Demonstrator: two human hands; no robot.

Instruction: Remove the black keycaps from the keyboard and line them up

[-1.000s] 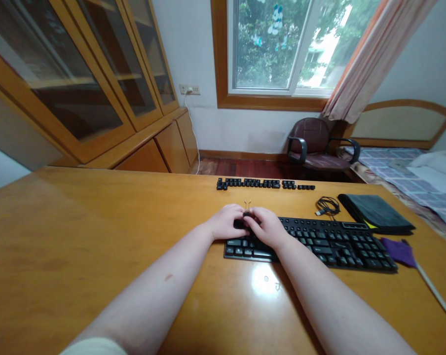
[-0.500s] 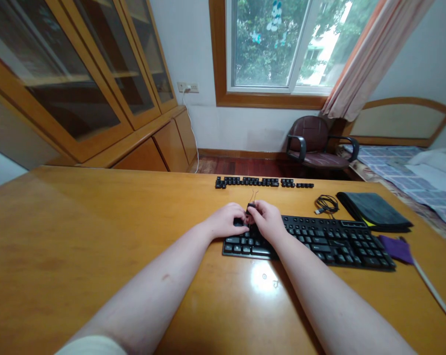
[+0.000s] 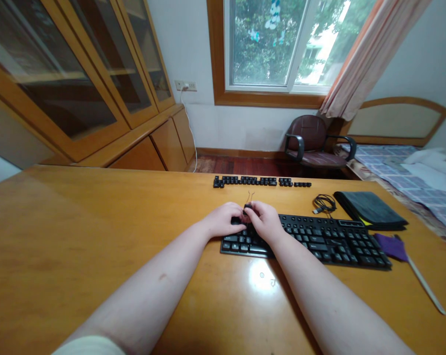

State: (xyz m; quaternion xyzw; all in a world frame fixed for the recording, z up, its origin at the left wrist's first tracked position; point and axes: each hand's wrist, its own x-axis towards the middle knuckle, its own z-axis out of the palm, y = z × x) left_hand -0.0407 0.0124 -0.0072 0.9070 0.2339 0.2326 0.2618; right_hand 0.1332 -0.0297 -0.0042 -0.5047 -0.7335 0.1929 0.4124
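Note:
A black computer keyboard (image 3: 314, 241) lies on the wooden desk, some of its top-row keycaps off. My right hand (image 3: 265, 222) is closed over its left part, pinching a small black piece with two thin wires sticking up, which looks like a wire keycap puller (image 3: 247, 209). Beside it, my left hand (image 3: 226, 220) rests at the keyboard's left end, fingers curled and thumb bent toward the puller. Whatever sits between the left fingertips is too small and hidden to name. Loose black keycaps (image 3: 248, 181) stand in rows along the desk's far edge.
A coiled USB cable (image 3: 324, 203) sits behind the keyboard, and a folded dark cloth (image 3: 371, 209) is at the right. Nearer lie a purple cloth piece (image 3: 391, 246) and a pale thin stick (image 3: 426, 286). Beyond the desk stands an office chair (image 3: 310, 140).
Both hands remain together over the keyboard's left part. The black piece in my right fingers has tipped slightly; the whole view has shifted a little.

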